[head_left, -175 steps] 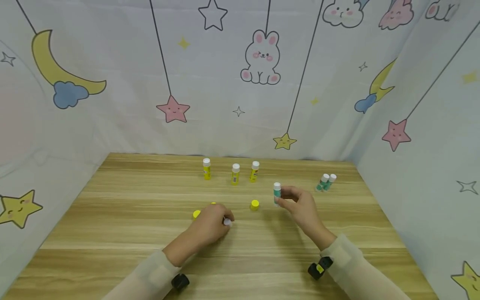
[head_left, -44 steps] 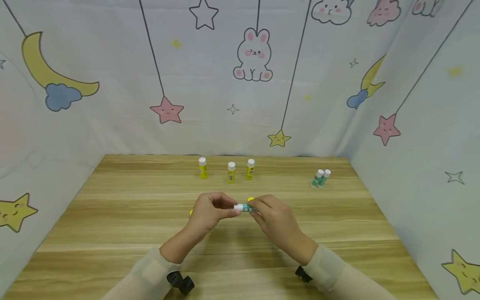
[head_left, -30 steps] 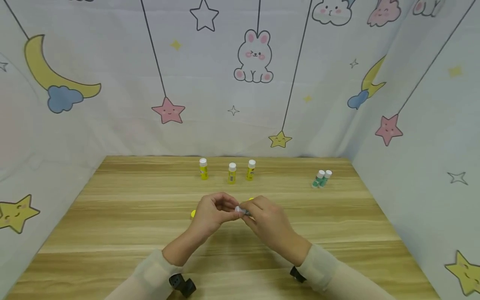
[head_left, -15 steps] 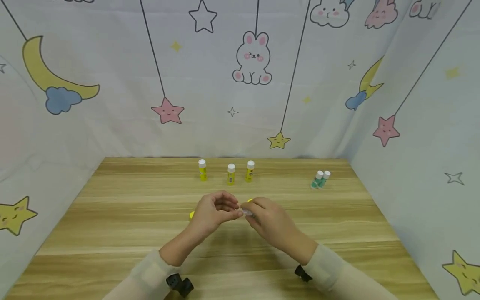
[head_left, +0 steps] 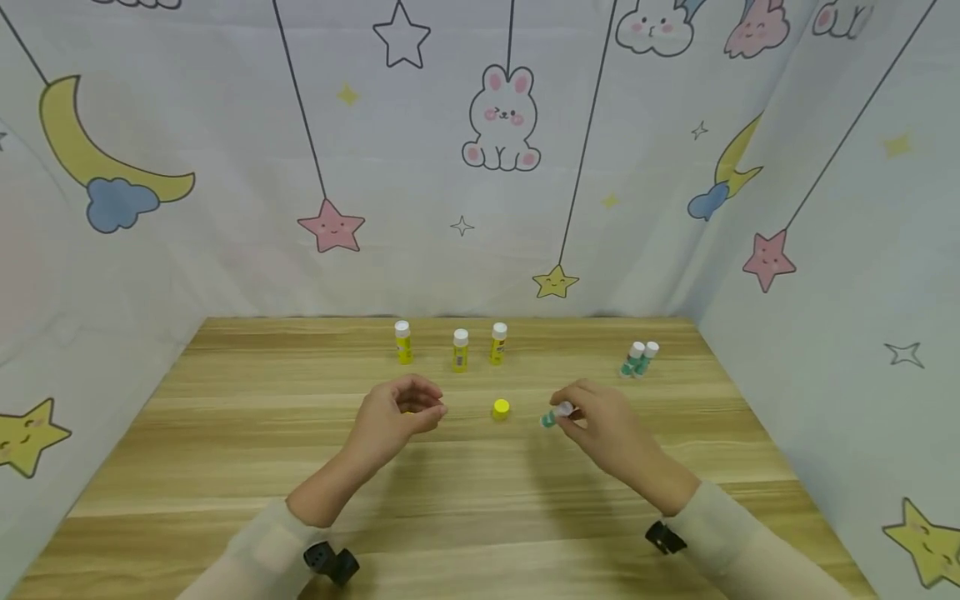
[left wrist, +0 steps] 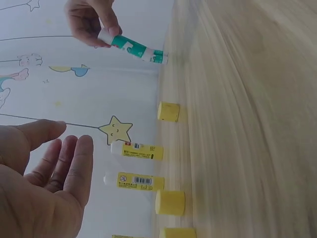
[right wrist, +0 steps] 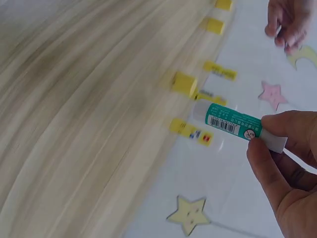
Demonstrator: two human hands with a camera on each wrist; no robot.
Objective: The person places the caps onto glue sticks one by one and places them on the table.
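My right hand pinches a green-and-white glue stick by its white-capped end, tilted above the table. In the right wrist view, the thumb and fingertips hold the cap of this glue stick, with its barcode label showing. My left hand hovers with relaxed, parted fingers and nothing between them, as the left wrist view of the hand also shows. Between the hands a yellow cap stands on the table. Other yellow caps are mostly hidden behind my left hand in the head view.
Three yellow glue sticks with white caps stand upright along the back of the wooden table. Two green glue sticks stand close together at the back right. A patterned white curtain rises behind and beside the table.
Both hands had met over the middle on the green glue stick. Now they are apart: my right hand has carried the stick right, and my left hand has let go and drawn back left.
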